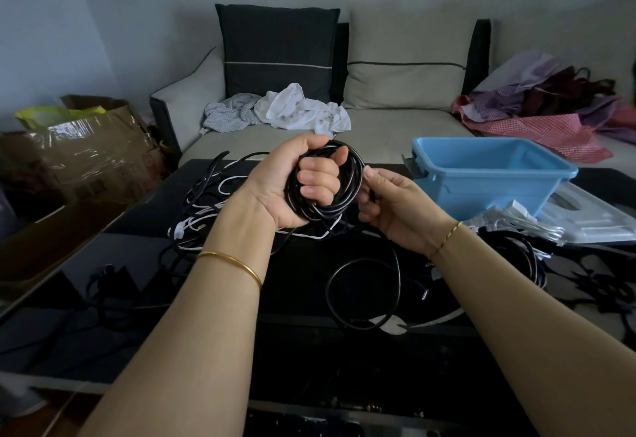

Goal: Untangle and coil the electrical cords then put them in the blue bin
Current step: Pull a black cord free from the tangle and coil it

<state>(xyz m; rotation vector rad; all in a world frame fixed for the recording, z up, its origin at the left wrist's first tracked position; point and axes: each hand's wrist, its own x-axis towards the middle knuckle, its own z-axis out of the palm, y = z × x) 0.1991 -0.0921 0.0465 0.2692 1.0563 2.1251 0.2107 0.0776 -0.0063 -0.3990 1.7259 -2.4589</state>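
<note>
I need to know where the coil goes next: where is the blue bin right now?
In the head view the blue bin stands at the far right of the dark table, just beyond the right hand.

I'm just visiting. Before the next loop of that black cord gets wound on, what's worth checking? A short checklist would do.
1. Bundle held firmly: left hand has its fingers curled round the black coil. Ok.
2. Feeding hand in place: right hand pinches the black coil's edge. Ok.
3. Loose tail free to pull: it lies in its own loop on the table. Ok.
4. Blue bin open and close by. Ok.
5. Other cords sorted: a tangled heap. Not ok.
</note>
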